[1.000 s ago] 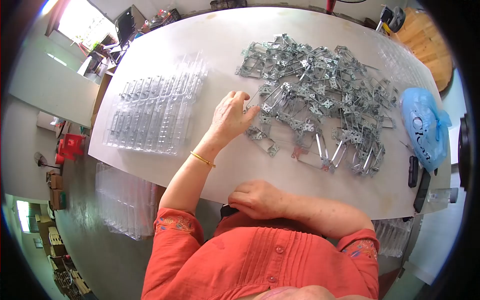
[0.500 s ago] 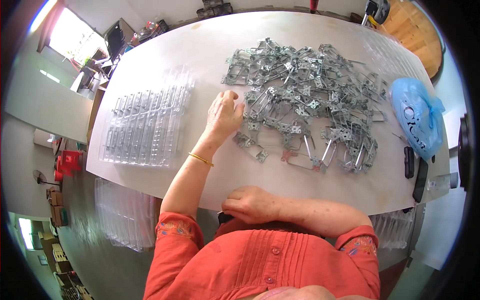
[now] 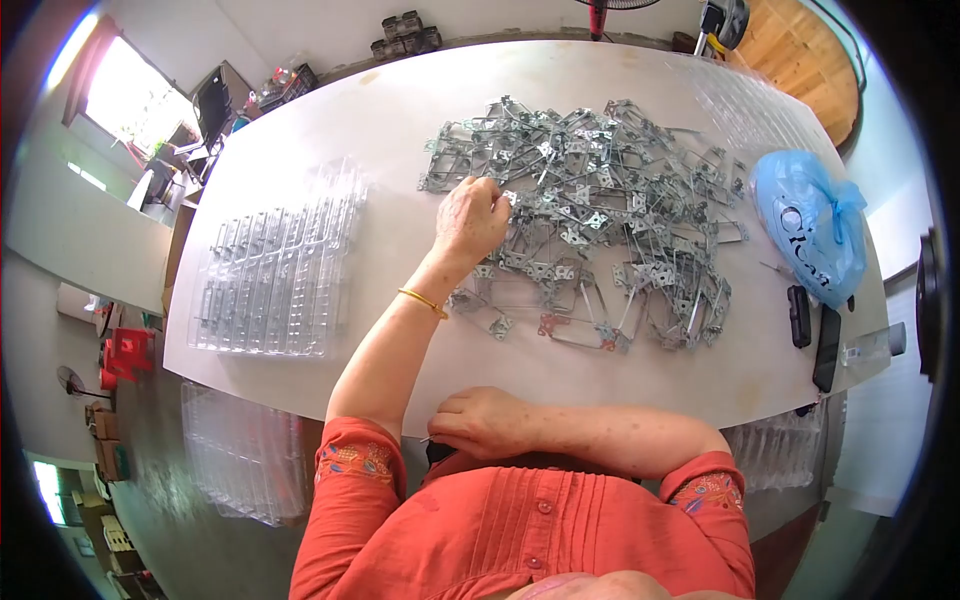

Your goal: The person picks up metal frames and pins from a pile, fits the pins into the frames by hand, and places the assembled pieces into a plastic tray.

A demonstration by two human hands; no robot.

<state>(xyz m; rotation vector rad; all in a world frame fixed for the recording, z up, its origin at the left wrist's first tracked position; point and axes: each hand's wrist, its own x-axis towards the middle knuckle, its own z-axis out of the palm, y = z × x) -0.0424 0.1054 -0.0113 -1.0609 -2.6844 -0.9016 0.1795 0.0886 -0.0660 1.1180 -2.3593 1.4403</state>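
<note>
Left grip was curled at metal brackets, heaped mostly to its right; couldn't tell if pinching. Right grip was curled by red shirt, hold unclear. Tangled brackets likely needed easing out 1 by 1.

Blue plastic bag, clear bottle, round wooden tabletop, red stool, window

The metal parts are coloured silver-grey, the worktop off-white; the bag is tinted blue and lettered in black; the orange-red shirt is patterned with multicoloured embroidery at the sleeves.
</note>
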